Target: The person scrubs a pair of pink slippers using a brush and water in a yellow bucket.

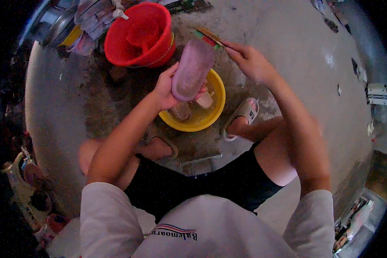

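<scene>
My left hand (167, 88) holds a purple slide sandal (193, 71) by its edge, with the long flat face towards the camera. A scrubbing brush (209, 38) with red and green bristles is gripped at its handle by my right hand (253, 63), close to the sandal's upper end. Below the sandal stands a yellow basin (217, 113) with water. In it lie a light-coloured sandal (205, 100) and a darker sandal (182, 111), both partly hidden by my left hand and the purple sandal.
A red bucket (164, 45) with a red dipper (143, 35) inside stands beyond the basin on wet concrete. Cloths (93, 19) are heaped at its left. My feet, in slides (245, 113), flank the basin. Several items line the left and right edges.
</scene>
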`<state>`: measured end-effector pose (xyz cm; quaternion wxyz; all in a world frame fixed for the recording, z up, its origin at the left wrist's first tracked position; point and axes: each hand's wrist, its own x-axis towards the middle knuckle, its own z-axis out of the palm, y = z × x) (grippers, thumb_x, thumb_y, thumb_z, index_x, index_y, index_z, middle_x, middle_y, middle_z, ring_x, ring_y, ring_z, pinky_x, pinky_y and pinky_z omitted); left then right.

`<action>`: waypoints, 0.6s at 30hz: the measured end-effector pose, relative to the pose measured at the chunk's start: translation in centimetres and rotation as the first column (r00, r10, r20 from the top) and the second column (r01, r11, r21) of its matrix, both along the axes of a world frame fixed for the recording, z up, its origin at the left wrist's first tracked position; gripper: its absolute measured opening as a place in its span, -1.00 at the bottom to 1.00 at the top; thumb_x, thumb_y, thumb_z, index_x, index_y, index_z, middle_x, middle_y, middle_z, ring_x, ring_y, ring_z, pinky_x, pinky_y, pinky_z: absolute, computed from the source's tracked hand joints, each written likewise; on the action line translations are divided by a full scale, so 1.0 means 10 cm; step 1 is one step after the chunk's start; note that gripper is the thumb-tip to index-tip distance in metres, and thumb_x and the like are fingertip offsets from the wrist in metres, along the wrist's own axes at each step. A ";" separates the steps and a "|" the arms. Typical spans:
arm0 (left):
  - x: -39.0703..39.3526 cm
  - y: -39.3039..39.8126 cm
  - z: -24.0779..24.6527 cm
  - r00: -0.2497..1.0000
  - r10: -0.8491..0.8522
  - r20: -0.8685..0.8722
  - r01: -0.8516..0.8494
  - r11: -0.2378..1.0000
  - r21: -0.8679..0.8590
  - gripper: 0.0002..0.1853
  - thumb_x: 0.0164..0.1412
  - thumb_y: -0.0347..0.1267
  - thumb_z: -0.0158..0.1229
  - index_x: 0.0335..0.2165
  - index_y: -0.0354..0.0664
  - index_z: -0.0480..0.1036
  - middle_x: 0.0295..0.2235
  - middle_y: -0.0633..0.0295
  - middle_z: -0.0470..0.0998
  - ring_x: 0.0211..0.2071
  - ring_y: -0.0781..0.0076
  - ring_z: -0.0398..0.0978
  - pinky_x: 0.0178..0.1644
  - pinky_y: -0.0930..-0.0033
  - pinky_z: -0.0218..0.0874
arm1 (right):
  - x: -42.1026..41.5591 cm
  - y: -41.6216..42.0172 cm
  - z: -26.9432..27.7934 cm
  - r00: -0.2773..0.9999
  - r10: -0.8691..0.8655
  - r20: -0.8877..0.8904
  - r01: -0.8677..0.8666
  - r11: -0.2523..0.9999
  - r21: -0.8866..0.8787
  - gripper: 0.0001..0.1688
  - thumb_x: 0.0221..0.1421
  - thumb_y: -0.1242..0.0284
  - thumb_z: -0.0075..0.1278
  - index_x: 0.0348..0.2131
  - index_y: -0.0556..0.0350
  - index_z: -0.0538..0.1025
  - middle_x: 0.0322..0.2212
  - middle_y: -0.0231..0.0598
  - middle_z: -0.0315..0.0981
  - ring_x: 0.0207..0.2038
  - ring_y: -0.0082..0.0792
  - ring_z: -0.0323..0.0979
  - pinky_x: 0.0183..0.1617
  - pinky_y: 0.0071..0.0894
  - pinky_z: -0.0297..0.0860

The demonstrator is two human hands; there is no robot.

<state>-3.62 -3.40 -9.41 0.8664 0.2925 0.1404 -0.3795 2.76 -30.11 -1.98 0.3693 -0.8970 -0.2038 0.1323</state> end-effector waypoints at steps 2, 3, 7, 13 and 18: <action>-0.02 0.05 0.05 0.999 0.013 0.036 -0.012 0.999 -0.039 -0.29 0.38 0.11 -0.33 0.20 -0.19 0.25 0.03 -0.14 0.45 -0.05 -0.11 0.49 -0.02 -0.11 0.39 | -0.03 0.09 0.15 1.000 0.000 0.004 0.000 1.000 -0.022 -0.47 0.35 0.17 -0.13 0.20 -0.06 0.38 -0.50 -0.33 0.44 -0.39 -0.54 0.36 -0.22 -0.40 0.35; -0.02 0.04 0.05 0.998 0.016 0.054 -0.014 0.999 -0.042 -0.28 0.37 0.12 -0.33 0.19 -0.19 0.25 0.02 -0.12 0.45 -0.05 -0.10 0.50 -0.03 -0.11 0.40 | -0.04 0.07 0.13 1.000 -0.006 0.012 0.006 1.000 -0.029 -0.48 0.35 0.18 -0.12 0.20 -0.06 0.38 -0.53 -0.34 0.42 -0.42 -0.55 0.34 -0.25 -0.41 0.35; -0.08 0.00 0.11 0.991 0.054 0.119 -0.053 0.999 -0.006 -0.27 0.37 0.15 -0.35 0.18 -0.18 0.25 -0.02 -0.05 0.49 -0.09 -0.05 0.53 -0.08 -0.07 0.42 | -0.05 0.10 0.00 0.997 -0.025 0.073 0.026 0.999 -0.023 -0.49 0.34 0.20 -0.09 0.20 -0.10 0.39 -0.56 -0.35 0.38 -0.46 -0.57 0.30 -0.30 -0.42 0.32; -0.10 -0.07 0.05 0.975 0.075 0.208 -0.072 0.997 -0.024 -0.26 0.39 0.14 -0.37 0.22 -0.22 0.20 0.01 -0.10 0.48 -0.10 -0.01 0.55 -0.06 0.01 0.45 | -0.04 0.18 -0.19 0.986 -0.015 0.167 0.005 0.998 0.062 -0.50 0.32 0.17 -0.10 0.17 -0.14 0.40 -0.18 0.11 0.55 -0.15 0.06 0.56 -0.05 -0.13 0.43; -0.10 -0.10 0.01 0.968 0.045 0.247 -0.018 0.994 -0.111 -0.25 0.38 0.15 -0.35 0.20 -0.23 0.21 0.00 -0.08 0.48 -0.07 0.06 0.53 -0.03 0.01 0.43 | -0.06 0.30 -0.16 0.991 -0.053 0.127 0.045 0.997 0.066 -0.49 0.32 0.17 -0.10 0.17 -0.12 0.40 -0.19 0.16 0.53 -0.15 0.09 0.55 -0.06 -0.13 0.42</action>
